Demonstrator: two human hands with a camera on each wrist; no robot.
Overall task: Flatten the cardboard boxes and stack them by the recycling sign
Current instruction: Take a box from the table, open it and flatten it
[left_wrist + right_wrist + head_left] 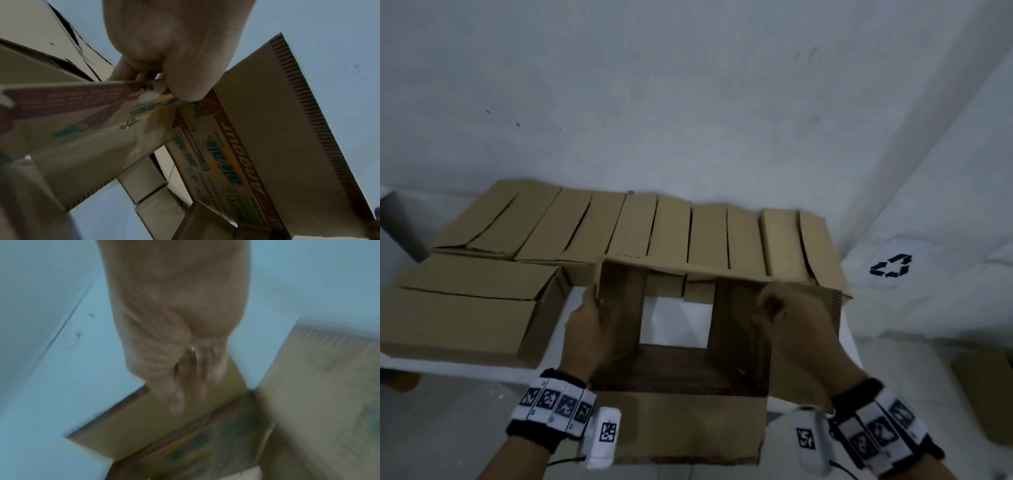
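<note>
— So, what fills the view?
— Closed cardboard boxes (619,233) line a white table (678,318) against the wall; a recycling sign (891,265) lies off to the right.
— And nearer?
— An opened box (681,404), bottomless, held over the table's front edge.
— The hands?
— Left hand (589,329) pinches its left flap; right hand (787,318) curls at the right side, grip too blurred to judge.

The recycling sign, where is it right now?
In the head view the recycling sign is far right on the white surface, just right of the row of cardboard boxes, beyond the right hand.
</note>
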